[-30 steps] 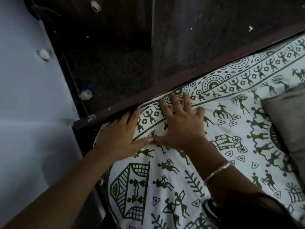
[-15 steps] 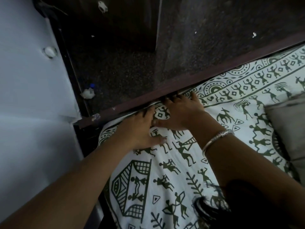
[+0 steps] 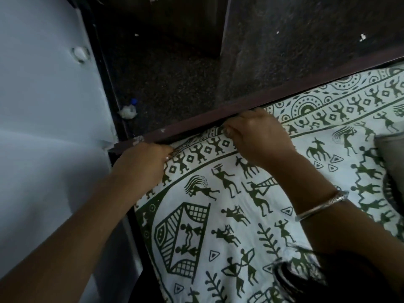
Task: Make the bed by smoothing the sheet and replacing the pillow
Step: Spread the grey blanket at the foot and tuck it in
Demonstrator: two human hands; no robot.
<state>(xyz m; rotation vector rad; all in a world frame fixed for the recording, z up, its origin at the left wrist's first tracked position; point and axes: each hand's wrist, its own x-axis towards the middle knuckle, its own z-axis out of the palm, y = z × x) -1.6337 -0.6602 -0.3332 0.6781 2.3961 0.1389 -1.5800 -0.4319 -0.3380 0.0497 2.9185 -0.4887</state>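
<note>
1. head view, looking down on a white sheet (image 3: 218, 215) printed with dark green dancing figures and stretched up to a dark wooden bed rail (image 3: 284, 95).
2. gripping the sheet's edge with the left grip (image 3: 142, 165), fingers curled under, tight against the rail near its corner end.
3. pinching the same edge with the right grip (image 3: 258, 136) further along, knuckles up, fingertips tucked down at the seam of cloth and rail.
4. wearing a silver bangle (image 3: 321, 206) on the right forearm.
5. spread flat between the two arms, border pattern running along the rail.
6. showing a grey pillow (image 3: 391, 154) at the right edge of view, resting on the sheet, well apart from both grips.
7. beyond the rail, dark speckled floor (image 3: 175, 84) with a white scrap (image 3: 127, 111) and a small blue cap (image 3: 133, 101) just beside it; pale wall (image 3: 43, 127) to the left.
</note>
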